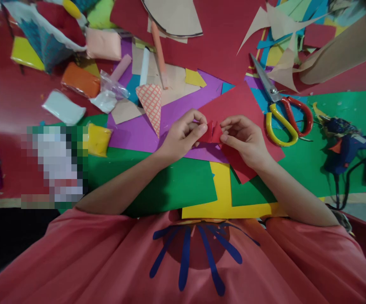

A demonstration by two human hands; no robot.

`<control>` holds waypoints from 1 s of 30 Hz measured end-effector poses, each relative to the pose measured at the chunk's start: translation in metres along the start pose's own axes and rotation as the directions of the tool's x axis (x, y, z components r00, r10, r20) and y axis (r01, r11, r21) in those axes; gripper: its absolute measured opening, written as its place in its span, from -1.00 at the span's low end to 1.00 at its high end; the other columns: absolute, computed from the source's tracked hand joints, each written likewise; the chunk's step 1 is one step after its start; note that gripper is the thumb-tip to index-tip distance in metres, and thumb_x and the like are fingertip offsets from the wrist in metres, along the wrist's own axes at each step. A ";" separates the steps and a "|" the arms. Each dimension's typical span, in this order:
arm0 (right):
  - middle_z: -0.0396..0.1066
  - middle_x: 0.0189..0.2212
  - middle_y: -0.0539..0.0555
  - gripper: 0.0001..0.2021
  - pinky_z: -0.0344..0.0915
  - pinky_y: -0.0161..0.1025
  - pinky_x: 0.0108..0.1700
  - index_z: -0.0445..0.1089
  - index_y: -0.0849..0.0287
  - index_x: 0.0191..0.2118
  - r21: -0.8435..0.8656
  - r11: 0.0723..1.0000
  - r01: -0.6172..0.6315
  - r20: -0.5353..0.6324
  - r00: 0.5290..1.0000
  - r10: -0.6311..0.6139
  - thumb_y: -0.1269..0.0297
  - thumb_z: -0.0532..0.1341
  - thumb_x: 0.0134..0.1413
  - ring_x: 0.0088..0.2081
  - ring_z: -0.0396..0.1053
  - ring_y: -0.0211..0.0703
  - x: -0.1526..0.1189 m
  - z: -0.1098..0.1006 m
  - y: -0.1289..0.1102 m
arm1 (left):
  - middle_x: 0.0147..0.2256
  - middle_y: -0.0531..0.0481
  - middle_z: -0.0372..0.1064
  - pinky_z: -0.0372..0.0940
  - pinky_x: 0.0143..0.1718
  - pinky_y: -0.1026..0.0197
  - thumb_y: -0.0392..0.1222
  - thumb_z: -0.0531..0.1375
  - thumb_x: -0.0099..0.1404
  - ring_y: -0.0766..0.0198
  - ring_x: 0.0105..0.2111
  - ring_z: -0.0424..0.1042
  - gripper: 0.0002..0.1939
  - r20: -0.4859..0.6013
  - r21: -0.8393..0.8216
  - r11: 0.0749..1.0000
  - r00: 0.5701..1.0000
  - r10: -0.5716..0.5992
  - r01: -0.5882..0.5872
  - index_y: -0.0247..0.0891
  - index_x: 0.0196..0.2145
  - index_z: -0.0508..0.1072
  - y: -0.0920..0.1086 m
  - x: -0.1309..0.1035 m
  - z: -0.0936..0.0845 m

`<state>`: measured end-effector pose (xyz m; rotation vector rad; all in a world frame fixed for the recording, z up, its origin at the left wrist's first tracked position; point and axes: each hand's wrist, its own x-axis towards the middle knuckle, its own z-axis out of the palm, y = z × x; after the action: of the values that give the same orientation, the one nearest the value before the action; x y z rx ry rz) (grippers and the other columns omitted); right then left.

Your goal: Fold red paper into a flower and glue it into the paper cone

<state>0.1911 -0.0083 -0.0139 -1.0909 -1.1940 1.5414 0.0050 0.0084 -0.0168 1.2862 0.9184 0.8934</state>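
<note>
The left hand [183, 133] and right hand [245, 139] pinch opposite ends of a small folded red paper [214, 133] between them. Bodyward, a straight-edged green sheet [176, 185] lies flat — metal-bladed scissors [273, 90] bound the right hand's outer room, a lattice-patterned cone [151, 103] the left's.

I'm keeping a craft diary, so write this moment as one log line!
left hand: pinching folded red paper; right hand: pinching it too; scissors: lying untouched

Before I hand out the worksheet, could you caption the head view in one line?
Left hand and right hand pinch a small red piece over a red sheet, scissors close by.
</note>
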 end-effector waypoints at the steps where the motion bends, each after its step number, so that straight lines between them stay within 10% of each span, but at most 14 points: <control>1: 0.44 -0.37 -0.07 -0.70 0.41 -0.38 -0.28 0.44 0.08 -0.27 0.009 1.000 0.005 0.006 1.000 -0.005 0.13 0.46 -0.13 -0.34 0.41 -0.36 0.000 0.000 0.000 | -0.65 0.25 0.10 0.01 -0.75 0.47 0.06 0.22 0.27 0.55 -0.74 0.08 -0.69 0.001 -0.005 1.000 1.000 0.012 -0.012 -0.19 -0.37 0.24 0.000 0.000 0.000; 30: 0.47 -0.31 -0.02 -0.65 0.46 -0.28 -0.22 0.43 0.07 -0.25 -0.149 0.987 0.062 0.001 0.998 -0.062 -0.02 0.41 -0.09 -0.28 0.44 -0.27 -0.002 -0.001 -0.001 | -0.69 0.27 0.10 0.04 -0.72 0.49 -0.12 0.19 0.28 0.55 -0.74 0.08 -0.78 -0.017 0.098 0.995 1.000 0.006 -0.005 -0.20 -0.41 0.20 0.000 0.001 -0.001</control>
<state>0.1930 -0.0098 -0.0133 -1.1412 -1.3456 1.4206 0.0045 0.0092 -0.0168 1.3670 0.9832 0.8743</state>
